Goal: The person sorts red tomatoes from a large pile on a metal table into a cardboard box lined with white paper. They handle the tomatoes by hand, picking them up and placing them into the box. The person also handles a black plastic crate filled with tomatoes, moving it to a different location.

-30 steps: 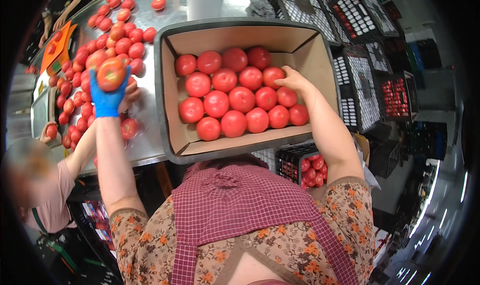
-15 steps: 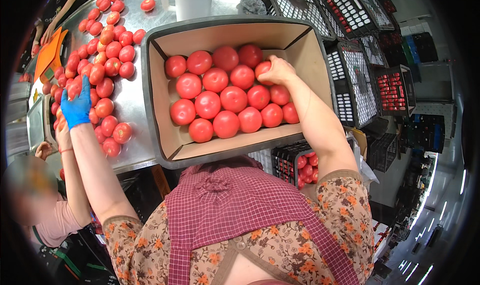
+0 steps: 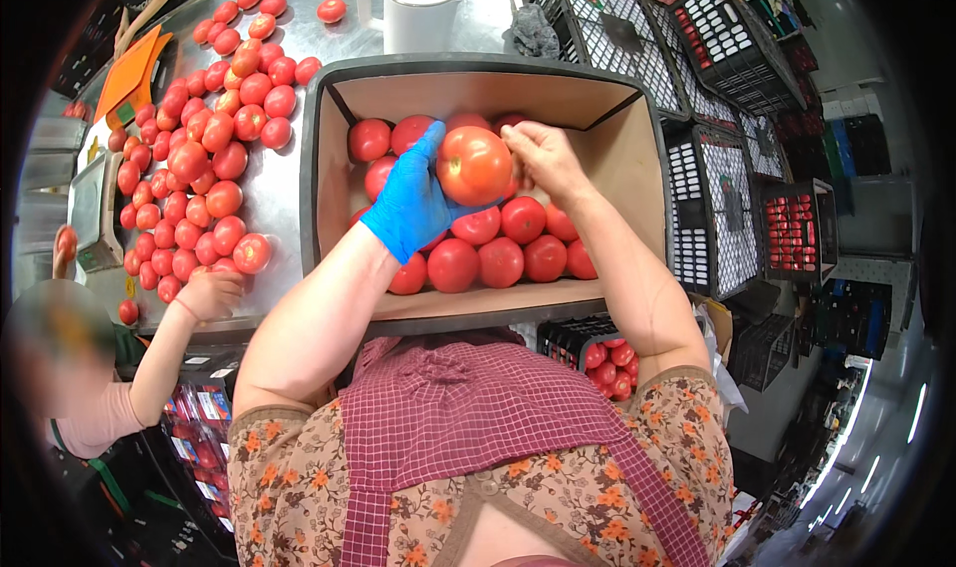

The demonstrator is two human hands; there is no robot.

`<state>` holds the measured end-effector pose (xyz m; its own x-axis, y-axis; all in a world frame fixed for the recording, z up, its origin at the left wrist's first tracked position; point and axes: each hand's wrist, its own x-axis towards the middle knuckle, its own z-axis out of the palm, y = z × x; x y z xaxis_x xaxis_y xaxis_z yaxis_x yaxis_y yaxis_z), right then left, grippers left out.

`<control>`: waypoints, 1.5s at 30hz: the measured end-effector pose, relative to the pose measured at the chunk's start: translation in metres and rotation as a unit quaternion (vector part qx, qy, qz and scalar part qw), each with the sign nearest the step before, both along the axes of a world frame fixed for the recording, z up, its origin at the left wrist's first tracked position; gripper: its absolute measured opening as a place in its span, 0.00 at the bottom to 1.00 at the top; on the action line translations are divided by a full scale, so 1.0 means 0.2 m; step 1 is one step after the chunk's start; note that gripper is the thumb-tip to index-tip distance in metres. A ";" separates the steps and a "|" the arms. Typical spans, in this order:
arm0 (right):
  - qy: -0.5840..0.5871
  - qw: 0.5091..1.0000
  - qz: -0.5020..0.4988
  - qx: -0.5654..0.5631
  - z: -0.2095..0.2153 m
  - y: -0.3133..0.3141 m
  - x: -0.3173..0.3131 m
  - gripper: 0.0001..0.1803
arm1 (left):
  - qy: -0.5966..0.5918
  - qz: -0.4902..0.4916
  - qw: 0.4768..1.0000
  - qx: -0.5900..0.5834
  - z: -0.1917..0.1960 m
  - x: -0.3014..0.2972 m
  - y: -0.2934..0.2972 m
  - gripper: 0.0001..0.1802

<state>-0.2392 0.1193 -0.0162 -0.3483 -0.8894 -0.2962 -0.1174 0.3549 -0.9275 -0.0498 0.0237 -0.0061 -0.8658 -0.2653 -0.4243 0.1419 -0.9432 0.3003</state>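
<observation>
Metal table (image 3: pixel 289 194): upper left of frame, under pile of loose tomatoes (image 3: pixel 221 129). Black box (image 3: pixel 478 63): centre, with brown lining (image 3: pixel 617 189) and packed tomatoes (image 3: pixel 500 262). Your left hand (image 3: pixel 408 207), gloved blue: centre of frame, cupped around big tomato (image 3: pixel 474 166), above box contents. Your right hand (image 3: pixel 548 164), bare: just right of it, half curled; cannot tell if it touches or holds. In my judgement: smooth fruit could slip if your left hand relaxes too early, then bruise those below. Too hard squeeze could crack it.
</observation>
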 end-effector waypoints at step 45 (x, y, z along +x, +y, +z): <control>-0.031 0.999 0.015 -0.009 0.02 0.13 -0.04 0.23 | 0.018 -0.131 0.982 -0.133 0.11 0.05 0.03 0.26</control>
<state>-0.2467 0.1452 -0.0128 -0.3026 -0.9048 -0.2998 -0.0705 0.3349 -0.9396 -0.0402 0.0307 0.0164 -0.9322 -0.1284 -0.3385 -0.0808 -0.8376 0.5402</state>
